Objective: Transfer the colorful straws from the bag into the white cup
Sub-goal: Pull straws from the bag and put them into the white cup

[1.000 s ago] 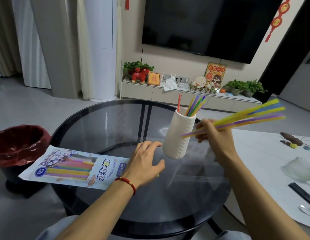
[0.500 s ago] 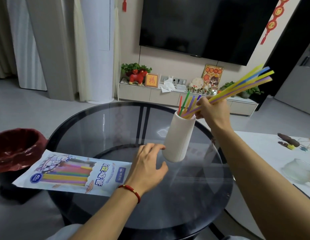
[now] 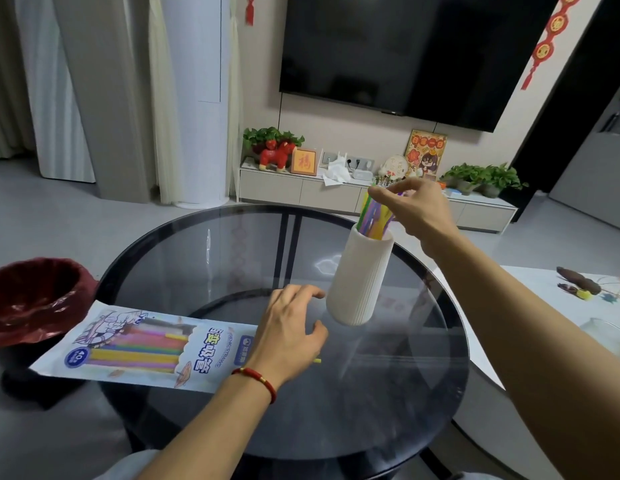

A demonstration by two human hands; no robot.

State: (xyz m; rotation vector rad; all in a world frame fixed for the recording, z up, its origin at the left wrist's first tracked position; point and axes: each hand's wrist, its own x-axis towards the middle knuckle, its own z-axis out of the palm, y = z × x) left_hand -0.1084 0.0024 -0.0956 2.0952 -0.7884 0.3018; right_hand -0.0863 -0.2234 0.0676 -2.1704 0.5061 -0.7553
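While your right hand (image 3: 416,211) at the upper right of centre pinches the tops of the colourful plastic straws (image 3: 374,218) standing in the tall ribbed white cup (image 3: 358,278), you look to be seating this bunch. Your left hand (image 3: 289,336) rests at lower centre, fingers loosely curled over the mouth of the flat printed straw bag (image 3: 145,348), gripping nothing I can make out. Next, let go and reach for the straws remaining in the bag.
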